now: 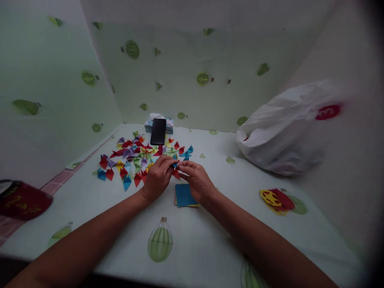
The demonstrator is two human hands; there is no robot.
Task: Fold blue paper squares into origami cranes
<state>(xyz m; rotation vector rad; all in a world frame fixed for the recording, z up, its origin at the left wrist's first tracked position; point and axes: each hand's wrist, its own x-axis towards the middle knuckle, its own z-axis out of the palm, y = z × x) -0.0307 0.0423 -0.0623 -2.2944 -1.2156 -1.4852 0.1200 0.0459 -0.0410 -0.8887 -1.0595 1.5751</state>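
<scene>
Between my two hands is a small piece of folded blue paper (175, 164), mostly covered by the fingers. My left hand (159, 176) pinches it from the left, with the thumb and forefinger together. My right hand (195, 178) grips its other side with the fingertips. Just below the hands lies a stack of square paper (184, 196), a blue sheet on top and other colours showing at the edges. Many folded paper cranes (127, 182) in red, blue, purple, yellow and green are spread on the table to the left and behind my hands.
A black phone (158, 132) leans on a tissue box (170, 126) at the back. To the right are a bulging white plastic bag (279, 128) and yellow and red paper cut-outs (277, 201). A dark red can (24, 202) is at the left edge.
</scene>
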